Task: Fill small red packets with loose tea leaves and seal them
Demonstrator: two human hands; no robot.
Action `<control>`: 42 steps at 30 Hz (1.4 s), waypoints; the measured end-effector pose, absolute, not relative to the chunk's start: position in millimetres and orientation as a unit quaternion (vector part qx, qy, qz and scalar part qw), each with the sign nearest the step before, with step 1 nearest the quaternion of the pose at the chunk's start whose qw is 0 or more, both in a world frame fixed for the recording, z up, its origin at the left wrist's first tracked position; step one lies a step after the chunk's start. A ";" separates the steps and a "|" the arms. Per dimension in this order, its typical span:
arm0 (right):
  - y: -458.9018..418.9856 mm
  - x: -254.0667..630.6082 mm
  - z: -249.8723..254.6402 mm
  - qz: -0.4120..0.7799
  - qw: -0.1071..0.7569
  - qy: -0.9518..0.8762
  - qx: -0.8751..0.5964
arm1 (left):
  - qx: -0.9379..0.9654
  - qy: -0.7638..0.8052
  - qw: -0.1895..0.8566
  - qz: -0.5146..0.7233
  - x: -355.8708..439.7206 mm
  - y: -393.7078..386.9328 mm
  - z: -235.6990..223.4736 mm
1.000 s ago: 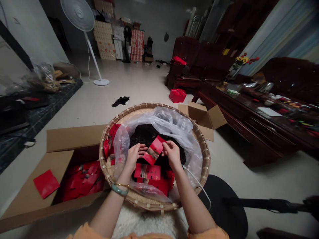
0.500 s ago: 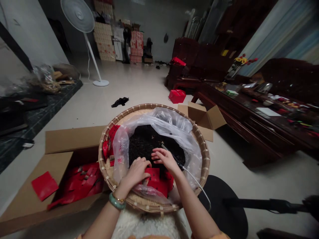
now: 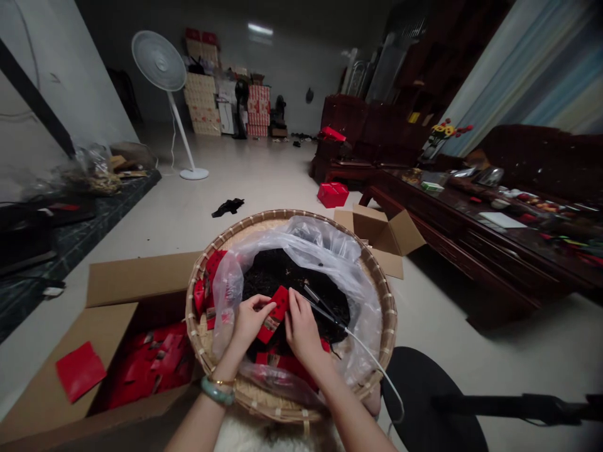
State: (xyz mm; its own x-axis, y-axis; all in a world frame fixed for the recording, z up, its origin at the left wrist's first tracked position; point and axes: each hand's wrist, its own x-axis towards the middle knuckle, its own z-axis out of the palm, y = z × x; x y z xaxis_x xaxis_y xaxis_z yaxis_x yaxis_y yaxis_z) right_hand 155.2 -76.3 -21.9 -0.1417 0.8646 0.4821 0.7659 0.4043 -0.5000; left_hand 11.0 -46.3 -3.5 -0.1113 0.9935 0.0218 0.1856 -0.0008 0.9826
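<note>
A red sachet [image 3: 277, 316] is being pinched here, tilted above the heap of dark loose leaves [image 3: 282, 273], and the grip is narrow: the sachet is held between the thumb and fingers of the left hand [image 3: 252, 321] and is pressed at its other edge by the fingertips of the right hand [image 3: 301, 333]. A black clamp-like tool [image 3: 323, 312] is seen just beside the right hand, its white cable [image 3: 372, 361] trailing over the basket rim and down past it. The leaves are contained in a clear plastic bag [image 3: 325, 257], which is rolled open inside a round woven bamboo basket [image 3: 292, 216]. More red sachets [image 3: 203, 289] are tucked between the bag and the basket wall on the left, and others [image 3: 282, 364] are lying at the front, just below the hands. To the left, an open cardboard box [image 3: 141, 279] is packed with further red sachets [image 3: 151, 364], and one single sachet [image 3: 80, 370] is laid apart on its inner flap. A second open cardboard box [image 3: 381, 232] is placed just behind the basket.
</note>
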 end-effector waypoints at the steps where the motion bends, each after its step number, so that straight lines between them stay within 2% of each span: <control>1: -76.9 154.5 -21.6 0.060 0.362 -0.759 -0.537 | 0.514 0.570 0.419 0.485 11.1 -46.8 -3.2; 7: -73.5 159.0 -20.2 0.090 0.412 -0.731 -0.536 | 0.531 0.555 0.411 0.491 12.2 -49.5 -1.4; 15: -78.1 150.1 -12.6 0.083 0.423 -0.747 -0.506 | 0.497 0.564 0.414 0.513 4.9 -47.9 -4.6; 22: -86.4 143.0 -9.0 0.050 0.405 -0.772 -0.488 | 0.455 0.550 0.471 0.519 7.2 -43.2 -7.0; 34: -85.8 145.1 -23.8 0.028 0.336 -0.767 -0.545 | 0.456 0.567 0.452 0.515 8.7 -47.6 -7.8; 42: -93.6 147.8 -32.1 0.037 0.320 -0.757 -0.568 | 0.448 0.581 0.469 0.491 11.4 -53.9 -7.7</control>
